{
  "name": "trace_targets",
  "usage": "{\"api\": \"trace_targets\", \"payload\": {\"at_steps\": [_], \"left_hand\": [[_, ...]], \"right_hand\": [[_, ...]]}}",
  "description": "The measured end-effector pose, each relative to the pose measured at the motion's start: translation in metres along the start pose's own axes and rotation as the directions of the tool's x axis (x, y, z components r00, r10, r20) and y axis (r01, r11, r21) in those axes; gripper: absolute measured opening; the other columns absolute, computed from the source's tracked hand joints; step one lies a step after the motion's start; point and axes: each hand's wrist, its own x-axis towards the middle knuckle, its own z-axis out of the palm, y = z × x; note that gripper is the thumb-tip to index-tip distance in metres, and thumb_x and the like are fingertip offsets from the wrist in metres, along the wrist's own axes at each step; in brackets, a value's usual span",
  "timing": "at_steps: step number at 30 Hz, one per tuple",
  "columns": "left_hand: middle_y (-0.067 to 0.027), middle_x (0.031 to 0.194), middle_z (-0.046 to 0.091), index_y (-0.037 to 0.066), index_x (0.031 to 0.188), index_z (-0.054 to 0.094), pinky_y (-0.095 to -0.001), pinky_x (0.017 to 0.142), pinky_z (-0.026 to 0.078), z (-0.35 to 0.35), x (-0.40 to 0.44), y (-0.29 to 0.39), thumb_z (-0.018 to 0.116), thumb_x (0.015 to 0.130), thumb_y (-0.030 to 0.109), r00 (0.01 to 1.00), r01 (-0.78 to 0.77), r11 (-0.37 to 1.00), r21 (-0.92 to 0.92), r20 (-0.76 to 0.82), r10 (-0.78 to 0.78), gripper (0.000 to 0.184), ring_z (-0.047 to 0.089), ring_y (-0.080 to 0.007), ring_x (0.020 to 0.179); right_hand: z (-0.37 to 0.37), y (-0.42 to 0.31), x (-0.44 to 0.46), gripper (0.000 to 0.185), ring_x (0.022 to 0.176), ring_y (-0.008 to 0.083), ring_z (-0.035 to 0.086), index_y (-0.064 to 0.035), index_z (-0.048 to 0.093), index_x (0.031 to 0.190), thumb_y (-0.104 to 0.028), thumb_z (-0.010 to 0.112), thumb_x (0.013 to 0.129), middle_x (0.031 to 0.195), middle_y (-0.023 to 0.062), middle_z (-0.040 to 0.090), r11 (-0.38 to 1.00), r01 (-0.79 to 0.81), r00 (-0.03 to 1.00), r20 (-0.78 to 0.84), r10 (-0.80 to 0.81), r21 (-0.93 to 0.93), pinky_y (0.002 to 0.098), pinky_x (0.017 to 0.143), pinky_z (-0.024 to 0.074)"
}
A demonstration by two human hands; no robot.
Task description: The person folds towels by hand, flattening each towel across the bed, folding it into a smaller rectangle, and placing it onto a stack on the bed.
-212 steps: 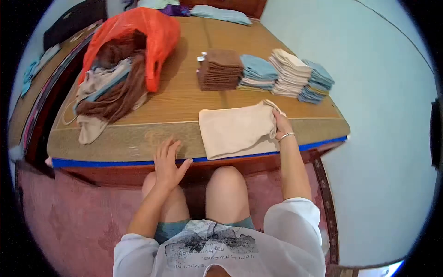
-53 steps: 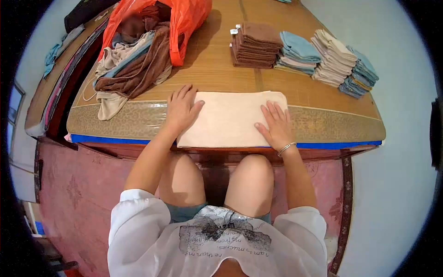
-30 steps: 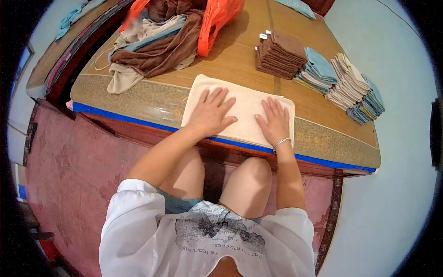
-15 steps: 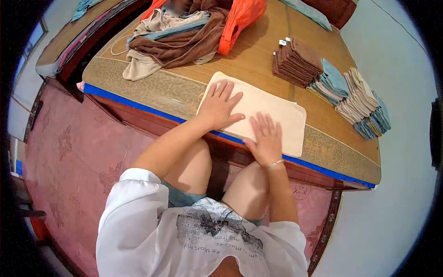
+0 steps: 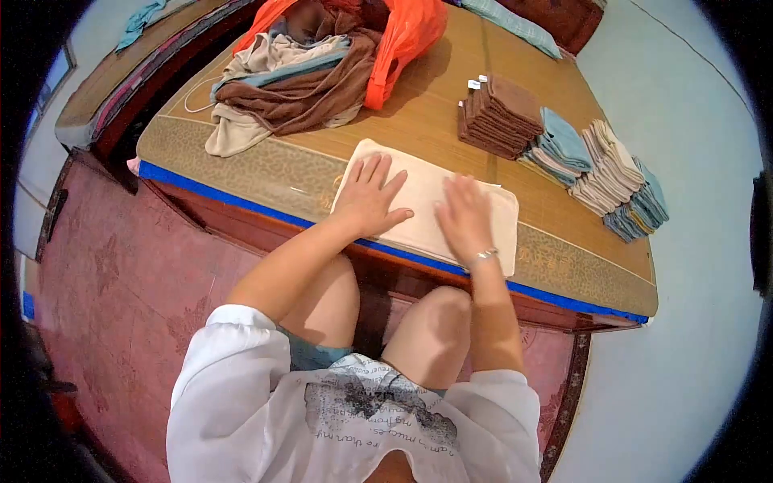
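Note:
A cream towel (image 5: 423, 179) lies folded into a flat rectangle at the front edge of the mat-covered bed, directly before my knees. My left hand (image 5: 370, 197) rests palm down on its left part, fingers spread. Over the right part of the towel is my right hand (image 5: 467, 217), fingers stretched out and slightly smeared by motion; whether it presses on the cloth I cannot tell. Neither hand holds anything.
An orange-red plastic bag (image 5: 407, 48) stands at the back left with a heap of loose brown, blue and cream towels (image 5: 310, 97) spilling out. To the right are folded stacks: brown towels (image 5: 501, 117), blue towels (image 5: 560, 141), cream towels (image 5: 605, 169) and grey-blue towels (image 5: 640, 209).
My right hand has moved forward over the towel, toward its far edge. The left hand stays flat in about the same spot. The whole view has shifted slightly.

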Motion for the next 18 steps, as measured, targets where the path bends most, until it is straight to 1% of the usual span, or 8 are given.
{"api": "trace_targets", "payload": {"at_steps": [6, 8, 10, 12, 13, 14, 16, 18], "left_hand": [[-0.0229, 0.144, 0.026, 0.013, 0.138, 0.038, -0.0476, 0.111, 0.011, 0.0, -0.001, -0.004, 0.042, 0.084, 0.061, 0.998, -0.032, 0.999, -0.011, -0.055, 0.031, 0.072, 0.019, -0.0355, 0.136], [-0.0236, 0.142, 0.029, 0.012, 0.136, 0.04, -0.0483, 0.11, 0.012, 0.004, -0.001, -0.004, 0.044, 0.084, 0.06, 0.994, -0.052, 0.998, -0.03, -0.1, 0.049, 0.071, 0.022, -0.0366, 0.134], [-0.0233, 0.142, 0.029, 0.013, 0.136, 0.04, -0.0478, 0.11, 0.012, 0.005, -0.001, -0.005, 0.044, 0.084, 0.06, 0.994, -0.042, 0.998, -0.037, -0.099, 0.038, 0.071, 0.022, -0.0361, 0.134], [-0.0229, 0.143, 0.028, 0.013, 0.136, 0.039, -0.0476, 0.11, 0.012, 0.004, -0.001, -0.004, 0.043, 0.084, 0.06, 0.995, -0.035, 0.999, -0.042, -0.098, 0.03, 0.071, 0.021, -0.0358, 0.135], [-0.0225, 0.143, 0.028, 0.013, 0.137, 0.039, -0.0475, 0.111, 0.011, 0.004, -0.002, -0.003, 0.043, 0.084, 0.06, 0.996, -0.033, 0.999, -0.037, -0.089, 0.03, 0.071, 0.021, -0.0356, 0.135], [-0.0225, 0.143, 0.028, 0.013, 0.137, 0.039, -0.0475, 0.111, 0.011, 0.003, -0.003, -0.003, 0.043, 0.084, 0.06, 0.996, -0.028, 0.999, -0.041, -0.087, 0.024, 0.071, 0.021, -0.0356, 0.135], [-0.0218, 0.144, 0.027, 0.013, 0.137, 0.039, -0.0475, 0.111, 0.011, 0.001, -0.003, -0.002, 0.043, 0.084, 0.06, 0.997, -0.02, 0.999, -0.035, -0.074, 0.018, 0.071, 0.02, -0.0351, 0.135], [-0.0216, 0.144, 0.027, 0.013, 0.137, 0.039, -0.0476, 0.111, 0.011, 0.005, -0.002, -0.003, 0.043, 0.084, 0.06, 0.996, -0.022, 0.999, -0.029, -0.084, 0.019, 0.071, 0.02, -0.0351, 0.135]], "right_hand": [[0.017, 0.005, 0.015, 0.065, 0.139, 0.0274, 0.016, -0.0151, 0.035, 0.14, -0.054, 0.04, 0.088, 0.149, 0.0094, 0.024, 0.997, -0.026, 0.985, 0.168, 0.037, -0.071, 0.0505, 0.11, 0.0087], [0.012, 0.023, 0.011, 0.066, 0.139, 0.0273, 0.016, -0.0146, 0.033, 0.14, -0.055, 0.039, 0.088, 0.149, 0.0088, 0.024, 0.981, -0.125, 0.972, 0.18, 0.151, -0.148, 0.0501, 0.111, 0.0078], [0.011, 0.051, 0.004, 0.068, 0.139, 0.0269, 0.015, -0.0146, 0.032, 0.141, -0.057, 0.039, 0.088, 0.149, 0.0085, 0.024, 0.97, -0.141, 0.975, 0.145, 0.171, -0.196, 0.0498, 0.111, 0.0077], [-0.001, 0.062, 0.002, 0.069, 0.139, 0.0266, 0.014, -0.0132, 0.031, 0.141, -0.056, 0.04, 0.088, 0.149, 0.0082, 0.023, 0.925, -0.257, 0.939, 0.155, 0.308, -0.282, 0.0504, 0.111, 0.0072], [-0.007, 0.065, 0.0, 0.07, 0.139, 0.0276, 0.014, -0.011, 0.032, 0.14, -0.055, 0.043, 0.087, 0.149, 0.0093, 0.023, 0.926, -0.316, 0.927, 0.141, 0.347, -0.207, 0.0524, 0.11, 0.007], [-0.007, 0.065, -0.002, 0.07, 0.139, 0.0276, 0.014, -0.011, 0.032, 0.14, -0.055, 0.043, 0.087, 0.149, 0.0093, 0.023, 0.927, -0.311, 0.928, 0.146, 0.344, -0.209, 0.0524, 0.11, 0.007], [-0.011, 0.06, -0.005, 0.069, 0.139, 0.0289, 0.013, -0.0109, 0.034, 0.139, -0.053, 0.046, 0.086, 0.149, 0.0106, 0.023, 0.895, -0.35, 0.927, 0.037, 0.374, -0.277, 0.0547, 0.109, 0.0069], [-0.005, 0.038, -0.012, 0.067, 0.139, 0.0303, 0.015, -0.0129, 0.035, 0.139, -0.052, 0.048, 0.086, 0.148, 0.0115, 0.024, 0.911, -0.301, 0.95, -0.009, 0.311, -0.282, 0.056, 0.109, 0.007]]}}
